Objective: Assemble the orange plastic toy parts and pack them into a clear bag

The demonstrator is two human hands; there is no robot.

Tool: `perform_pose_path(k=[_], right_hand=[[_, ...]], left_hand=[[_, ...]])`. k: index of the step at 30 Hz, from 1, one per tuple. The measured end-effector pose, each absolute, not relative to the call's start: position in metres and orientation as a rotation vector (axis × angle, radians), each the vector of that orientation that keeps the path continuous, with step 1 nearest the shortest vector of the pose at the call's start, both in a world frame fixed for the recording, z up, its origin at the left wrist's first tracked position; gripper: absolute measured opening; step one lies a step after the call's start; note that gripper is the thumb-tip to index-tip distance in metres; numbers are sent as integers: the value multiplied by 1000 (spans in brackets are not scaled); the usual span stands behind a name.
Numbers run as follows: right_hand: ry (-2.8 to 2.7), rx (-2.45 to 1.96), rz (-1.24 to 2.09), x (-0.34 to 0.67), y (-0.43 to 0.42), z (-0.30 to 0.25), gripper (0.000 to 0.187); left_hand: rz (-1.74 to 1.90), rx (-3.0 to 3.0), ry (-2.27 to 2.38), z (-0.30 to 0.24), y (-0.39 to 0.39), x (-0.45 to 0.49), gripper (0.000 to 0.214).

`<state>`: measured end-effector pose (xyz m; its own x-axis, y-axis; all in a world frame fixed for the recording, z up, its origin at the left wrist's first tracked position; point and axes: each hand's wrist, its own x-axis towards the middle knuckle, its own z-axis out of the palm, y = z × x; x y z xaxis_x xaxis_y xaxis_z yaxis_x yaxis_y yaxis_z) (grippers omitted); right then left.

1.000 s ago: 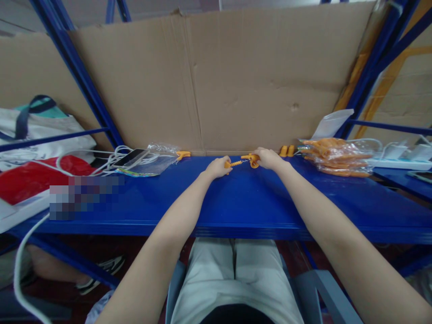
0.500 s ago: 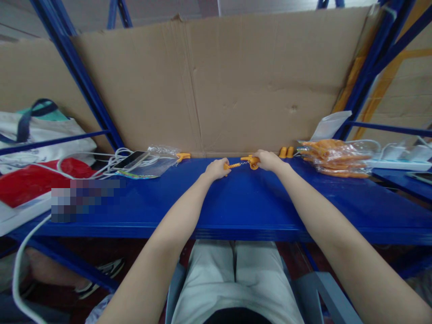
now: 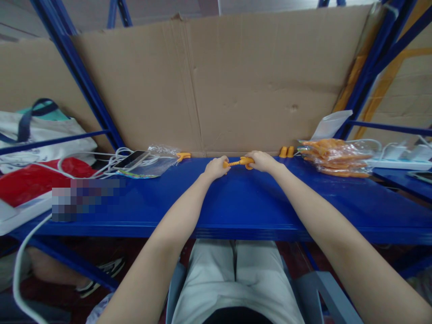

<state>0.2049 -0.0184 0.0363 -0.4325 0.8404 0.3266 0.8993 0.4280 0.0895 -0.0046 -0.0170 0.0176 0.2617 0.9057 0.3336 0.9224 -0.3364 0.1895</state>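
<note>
Pale trousers (image 3: 216,263) closest, then blue metal table (image 3: 246,202). Left hand (image 3: 216,168) pinching orange spiral plastic rod (image 3: 234,164), right hand (image 3: 265,161) gripping chunky orange plastic piece (image 3: 245,160). Both parts pretty much end to end between hands, near table's back edge, can't tell if actually joined. Two stubby orange cylinders (image 3: 286,152) just past right hand. Tall brown cardboard sheet (image 3: 236,85) behind it all.

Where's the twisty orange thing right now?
In the head view, the twisty orange thing is near the middle, between the left hand and the right hand, just in front of the tall cardboard.
</note>
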Motion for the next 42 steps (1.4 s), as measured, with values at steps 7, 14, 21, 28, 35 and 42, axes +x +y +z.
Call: perform_pose_path(k=[7,14,21,28,35,42], right_hand=[[-2427,-1521,-448,202,-19,32,39],[-2393,-1530,-330,197,-25,31,44],[-2201,-1518,27,203,-9,27,44],[-2008,-1400,459,209,-11,35,29],[-1883,-1332,876,209,-16,38,24],[-1827,-1422,963,208,-20,37,41]], left_hand=[[-570,-2435,-1784,20,-19,-5,28],[-499,-2394,-1787,23,-22,-6,30],[-501,-2387,-1833,22,-23,-4,30],[-547,-2415,-1863,19,-20,-4,29],[-670,-2464,-1814,16,-12,-6,29],[-759,-2496,-1769,13,-10,-6,30]])
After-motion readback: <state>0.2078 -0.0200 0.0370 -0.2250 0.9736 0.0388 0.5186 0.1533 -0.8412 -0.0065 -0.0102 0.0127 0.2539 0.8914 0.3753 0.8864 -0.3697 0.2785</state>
